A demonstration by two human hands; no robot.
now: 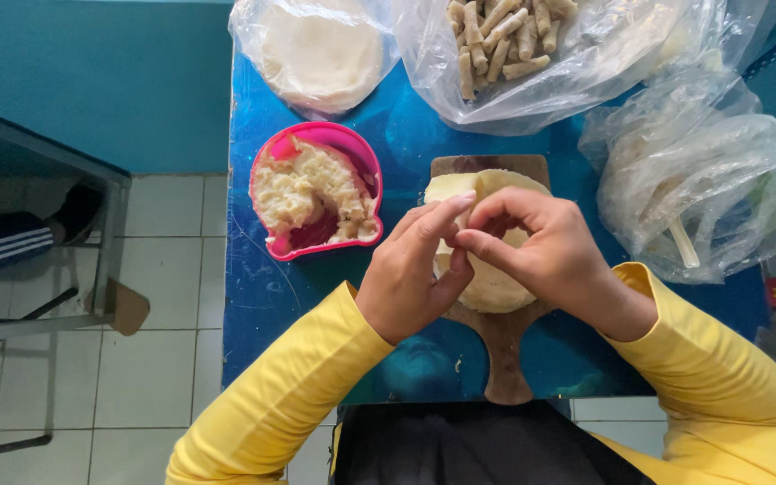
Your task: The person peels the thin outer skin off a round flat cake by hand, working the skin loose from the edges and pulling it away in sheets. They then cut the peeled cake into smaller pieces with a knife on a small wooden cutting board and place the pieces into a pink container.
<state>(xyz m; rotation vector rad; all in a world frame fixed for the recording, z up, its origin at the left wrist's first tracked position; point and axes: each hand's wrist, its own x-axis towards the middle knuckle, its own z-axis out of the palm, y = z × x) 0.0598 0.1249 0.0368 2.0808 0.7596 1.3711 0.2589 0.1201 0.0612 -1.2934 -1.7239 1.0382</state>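
Both hands over the wrapper, working close together. Left hand (413, 274): thumb and fingers pinched on the near edge of the pale round dough wrapper (487, 283). Right hand (545, 251): fingers curled in, also pinching the wrapper, fingertips touching those of the left. Looks like a fold or roll being started; can't see if filling is already under the fingers.

Wrapper lies on a small wooden paddle board (503, 350), handle pointing toward the person, board flat on the blue table (262, 296).

Just left of the board: pink bowl (316, 190), mostly full of lumpy pale filling w/ a dug-out hollow showing the pink base, so some has been taken.

Far edge of table: clear bag w/ a stack of flat round wrappers (321, 49), plenty left. Next to it, open plastic bag holding a heap of finished rolls (505, 36), thin pale sticks. Right side: crumpled clear bags (702, 180), contents unclear.

Progress, as I judge it: well into a batch. Many rolls done, this one only at the pinch/fold stage, filling and wrappers remain.

Yellow sleeves (280, 395), dark apron at lap. White tiled floor (163, 359), metal chair frame to the left.
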